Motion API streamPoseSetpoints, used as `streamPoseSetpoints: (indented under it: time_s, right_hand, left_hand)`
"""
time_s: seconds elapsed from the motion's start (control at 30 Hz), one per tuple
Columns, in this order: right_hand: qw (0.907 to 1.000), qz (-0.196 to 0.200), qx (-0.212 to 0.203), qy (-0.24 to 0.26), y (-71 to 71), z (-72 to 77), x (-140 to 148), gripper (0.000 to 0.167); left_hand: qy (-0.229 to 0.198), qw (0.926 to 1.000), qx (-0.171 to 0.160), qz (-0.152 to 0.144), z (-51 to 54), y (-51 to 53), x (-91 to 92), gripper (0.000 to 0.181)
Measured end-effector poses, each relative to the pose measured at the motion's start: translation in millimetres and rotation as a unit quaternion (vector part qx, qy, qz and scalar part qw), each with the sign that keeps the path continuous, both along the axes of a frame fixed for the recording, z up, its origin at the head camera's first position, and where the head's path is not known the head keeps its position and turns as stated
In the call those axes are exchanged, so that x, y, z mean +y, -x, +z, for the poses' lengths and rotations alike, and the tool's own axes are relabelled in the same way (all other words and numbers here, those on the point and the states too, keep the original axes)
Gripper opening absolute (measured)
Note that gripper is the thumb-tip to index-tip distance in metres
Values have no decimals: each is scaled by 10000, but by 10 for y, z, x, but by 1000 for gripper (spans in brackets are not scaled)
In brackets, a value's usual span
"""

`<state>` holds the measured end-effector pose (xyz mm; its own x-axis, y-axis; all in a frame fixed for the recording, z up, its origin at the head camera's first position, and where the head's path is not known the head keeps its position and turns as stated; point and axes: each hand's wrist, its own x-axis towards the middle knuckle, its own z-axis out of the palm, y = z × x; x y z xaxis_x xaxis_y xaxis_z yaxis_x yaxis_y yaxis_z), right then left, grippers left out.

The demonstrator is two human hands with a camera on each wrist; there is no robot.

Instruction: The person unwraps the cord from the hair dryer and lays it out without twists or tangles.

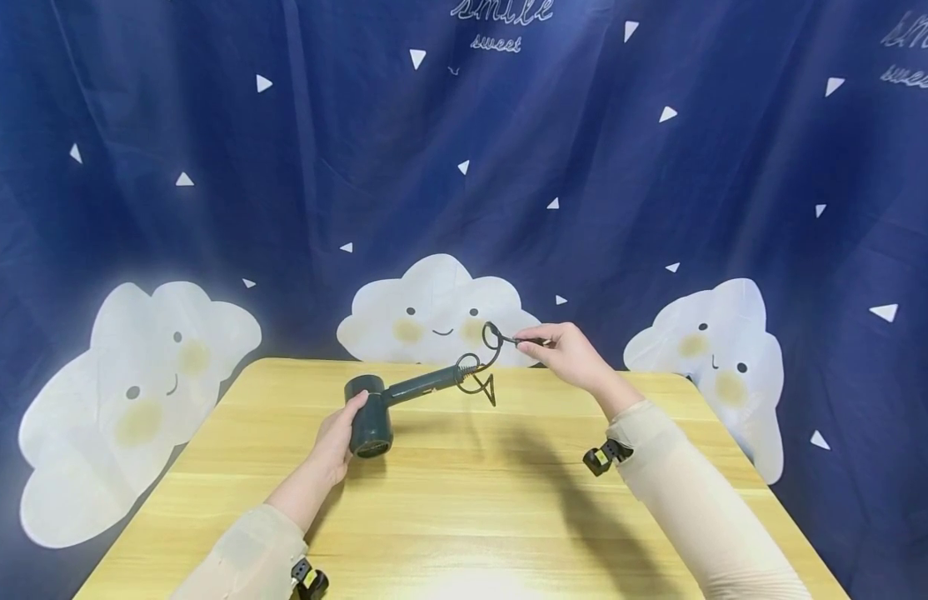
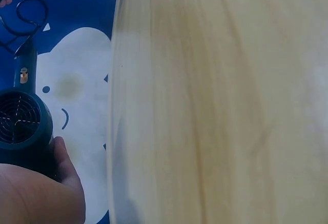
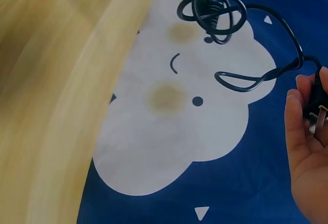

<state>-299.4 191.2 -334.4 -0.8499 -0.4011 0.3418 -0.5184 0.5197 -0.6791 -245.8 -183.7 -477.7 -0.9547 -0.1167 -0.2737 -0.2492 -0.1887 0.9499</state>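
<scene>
A dark green hair dryer (image 1: 371, 427) is held above the table, its handle (image 1: 422, 385) pointing right and slightly up. My left hand (image 1: 336, 437) grips its barrel from the left; the left wrist view shows the round grille (image 2: 19, 119) and the thumb along the side. From the handle's end runs a black cord (image 1: 497, 346), looped and twisted in the air. My right hand (image 1: 565, 354) pinches the plug end of that cord. Metal prongs of the plug (image 3: 316, 116) show between the fingers in the right wrist view.
The light wooden table (image 1: 464, 517) lies beneath both hands, with shadows of the arms on it. Behind its far edge hangs a dark blue curtain (image 1: 404, 167) with white clouds and triangles. Small black cameras (image 1: 606, 457) are strapped to the wrists.
</scene>
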Motion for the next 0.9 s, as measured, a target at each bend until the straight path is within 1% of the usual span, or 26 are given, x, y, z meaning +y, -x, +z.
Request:
streamPoseSetpoints:
  time_s: [0.17, 0.3, 0.4, 0.57, 0.9]
  right_hand:
    - [9999, 24, 146, 87, 19, 77, 17, 23]
    - [9995, -14, 275, 125, 45, 147, 12, 24]
    - [9993, -79, 327, 133, 47, 203, -1, 24]
    - [9985, -149, 501, 154, 65, 285, -34, 23]
    - [9969, -444, 575, 314, 127, 414, -98, 26]
  left_hand:
    - [41, 10000, 32, -25, 0, -1, 5, 83]
    - [196, 9998, 17, -69, 3, -14, 4, 86]
    - [361, 9992, 1, -155, -1, -32, 1, 86]
    - [537, 9981, 39, -283, -12, -55, -1, 82]
    - [517, 9980, 88, -358, -18, -49, 9, 75]
